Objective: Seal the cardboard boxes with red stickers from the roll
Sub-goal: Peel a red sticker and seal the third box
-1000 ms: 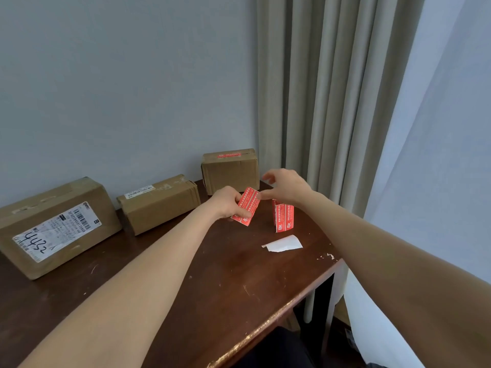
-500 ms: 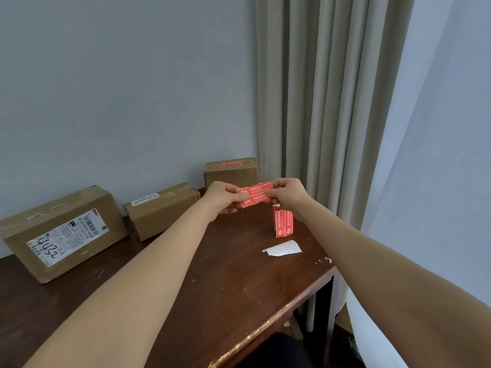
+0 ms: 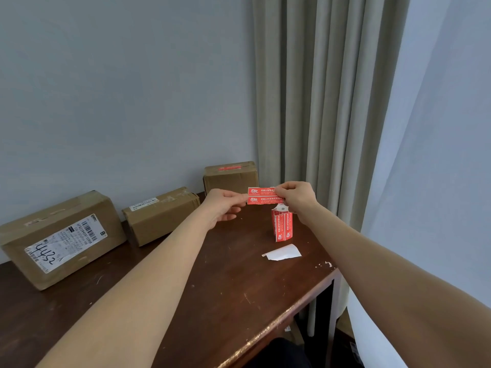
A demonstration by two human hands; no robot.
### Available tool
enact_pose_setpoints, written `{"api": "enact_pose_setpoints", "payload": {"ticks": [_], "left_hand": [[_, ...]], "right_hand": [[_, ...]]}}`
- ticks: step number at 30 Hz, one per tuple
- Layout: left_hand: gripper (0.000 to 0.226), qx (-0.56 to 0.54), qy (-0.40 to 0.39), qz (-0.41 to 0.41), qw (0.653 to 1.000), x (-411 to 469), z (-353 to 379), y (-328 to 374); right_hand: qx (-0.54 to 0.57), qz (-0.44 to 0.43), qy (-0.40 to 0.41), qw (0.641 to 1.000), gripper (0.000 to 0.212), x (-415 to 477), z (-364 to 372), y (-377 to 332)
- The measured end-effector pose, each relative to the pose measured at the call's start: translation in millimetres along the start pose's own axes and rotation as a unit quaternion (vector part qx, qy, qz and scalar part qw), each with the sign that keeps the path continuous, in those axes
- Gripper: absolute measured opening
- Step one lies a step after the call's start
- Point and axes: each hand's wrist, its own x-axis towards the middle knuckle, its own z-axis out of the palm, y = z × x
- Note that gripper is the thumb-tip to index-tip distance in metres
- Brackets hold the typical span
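Where the hands meet: left hand (image 3: 224, 205) and right hand (image 3: 296, 199) each pinch an end of a red strip (image 3: 261, 195) of two stickers, above the table (image 3: 212, 288).
Roll (image 3: 282, 225): one, upright just under the right hand.
Boxes (image 3: 160, 215): three; two left of the left hand, far box (image 3: 230, 176) behind both hands.
Paper (image 3: 283, 253): one scrap, nearside of the roll.

Soft dim daylight from right; faint shadows; sharp focus; wide-angle edge stretch.

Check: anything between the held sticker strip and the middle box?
Nothing visible. Left hand and right hand pinch the sticker strip; only bare table lies toward the middle box. The roll stands to the right.
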Motion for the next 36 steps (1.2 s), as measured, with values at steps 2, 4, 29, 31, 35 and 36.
{"api": "enact_pose_setpoints", "payload": {"ticks": [2,4,29,31,35,36], "left_hand": [[0.020,-0.003,-0.009,-0.008,1.000,-1,4,-1],[0.020,-0.023,-0.009,-0.015,1.000,-1,8,-1],[0.017,-0.059,0.017,0.008,0.998,-1,22,8],[0.018,-0.064,0.014,0.008,0.998,0,22,9],[0.016,-0.082,0.008,0.008,0.997,-1,24,11],[0.015,-0.086,0.006,0.008,0.996,-1,24,11]], "right_hand": [[-0.002,0.000,-0.002,1.000,0.011,0,1,0],[-0.005,0.000,-0.007,1.000,0.011,1,2,0],[-0.336,-0.228,0.059,0.912,0.023,-18,19,-22],[-0.335,-0.231,0.058,0.912,0.023,-17,19,-23],[-0.332,-0.227,0.058,0.914,0.022,-15,19,-23],[-0.329,-0.225,0.060,0.915,0.022,-14,19,-23]]}}
